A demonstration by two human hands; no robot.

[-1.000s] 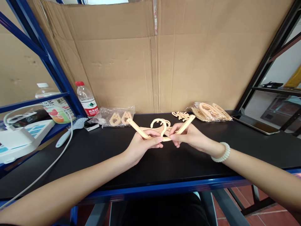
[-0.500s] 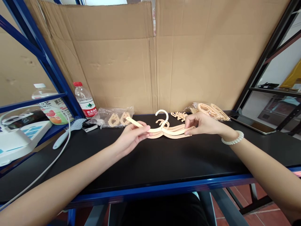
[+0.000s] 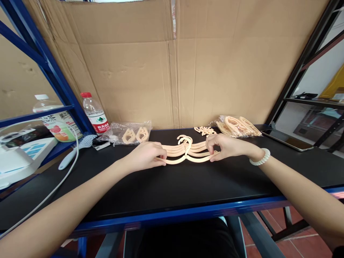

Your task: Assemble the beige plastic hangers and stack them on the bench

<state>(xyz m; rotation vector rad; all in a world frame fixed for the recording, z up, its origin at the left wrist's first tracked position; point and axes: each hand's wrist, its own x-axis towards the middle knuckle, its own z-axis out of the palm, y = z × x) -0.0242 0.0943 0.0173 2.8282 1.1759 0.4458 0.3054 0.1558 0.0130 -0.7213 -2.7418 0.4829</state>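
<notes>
Left hand (image 3: 149,156) and right hand (image 3: 221,146): each pinching one arm of the front hanger (image 3: 199,160). Uneven tilting could tangle its hook (image 3: 189,146) with the hangers (image 3: 176,153) behind.

Left grip (image 3: 146,156), right grip (image 3: 223,145); both in pinch

A black tabletop (image 3: 172,193) with a blue front edge (image 3: 172,215) carries cream hangers (image 3: 176,154) nested mid-table — behind them, to the right, a small heap of cream clips (image 3: 206,131), then bagged cream pieces (image 3: 251,125) and a flat dark device (image 3: 287,139); at the left lie a hairbrush (image 3: 71,154) and a clear bag (image 3: 116,132), just beside a red-capped bottle (image 3: 96,116)
</notes>
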